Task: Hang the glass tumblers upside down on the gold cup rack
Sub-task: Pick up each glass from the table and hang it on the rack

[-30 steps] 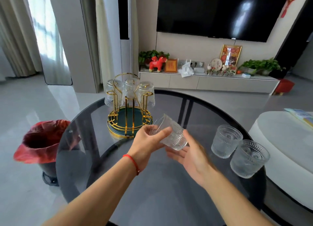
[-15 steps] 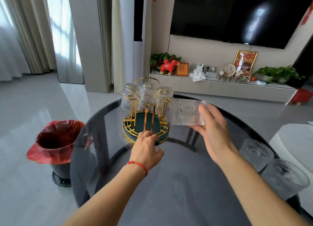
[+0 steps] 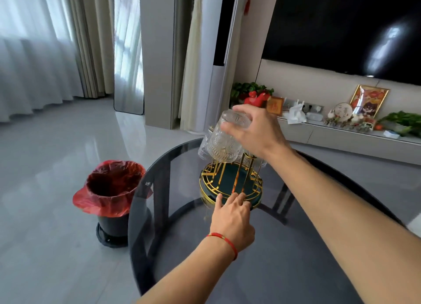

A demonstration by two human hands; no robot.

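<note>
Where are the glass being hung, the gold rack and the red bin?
glass [image 3: 224, 141], head view, patterned side wall.
gold rack [image 3: 230, 185], head view, round base.
red bin [image 3: 109, 189], head view, bag rim.

Rack posts: upper ends of the gold cup rack [image 3: 231, 185] hidden behind the held glass tumbler [image 3: 224, 141] and right hand [image 3: 257, 130].
Hung glasses [image 3: 262, 163]: mostly covered; count cannot be told.
Left hand [image 3: 231, 219]: fingertips blurred at the rack's near rim.
Glass tabletop [image 3: 296, 258]: near and right edges cut off.
Television [image 3: 341, 30]: cropped at top and right.
</note>
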